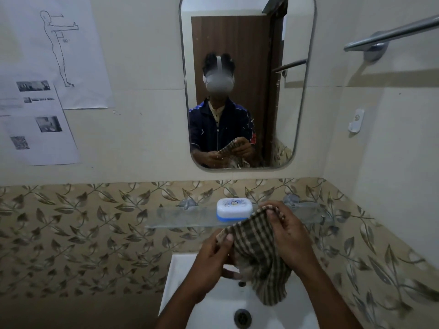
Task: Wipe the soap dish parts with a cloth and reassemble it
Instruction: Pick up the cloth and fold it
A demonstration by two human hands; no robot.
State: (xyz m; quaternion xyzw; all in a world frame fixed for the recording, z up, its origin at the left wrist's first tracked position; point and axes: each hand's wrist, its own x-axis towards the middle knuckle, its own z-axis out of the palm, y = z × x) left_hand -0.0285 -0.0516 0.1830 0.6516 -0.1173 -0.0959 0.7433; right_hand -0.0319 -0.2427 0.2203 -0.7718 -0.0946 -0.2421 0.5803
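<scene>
On the glass shelf under the mirror sits the soap dish, lid on, white top over a blue base, closed and in one piece. A blue printed pattern and a small round emblem mark the lid, but the writing is too small to read. Just in front of it and lower down, over the white sink, both hands work the checked cloth. The left hand pinches one edge between thumb and fingers, and a pale tag at that edge carries marks I cannot make out. The right hand grips the upper corner with curled fingers, close to the dish's right end but not touching it. Cloth hangs down between them toward the drain. Up in the mirror a person in a dark jacket is reflected, holding the same cloth. To the left, paper sheets are stuck to the wall: a line drawing of a standing figure with arm out, plus small photos and text too blurred to read. A metal towel bar is on the right wall.
</scene>
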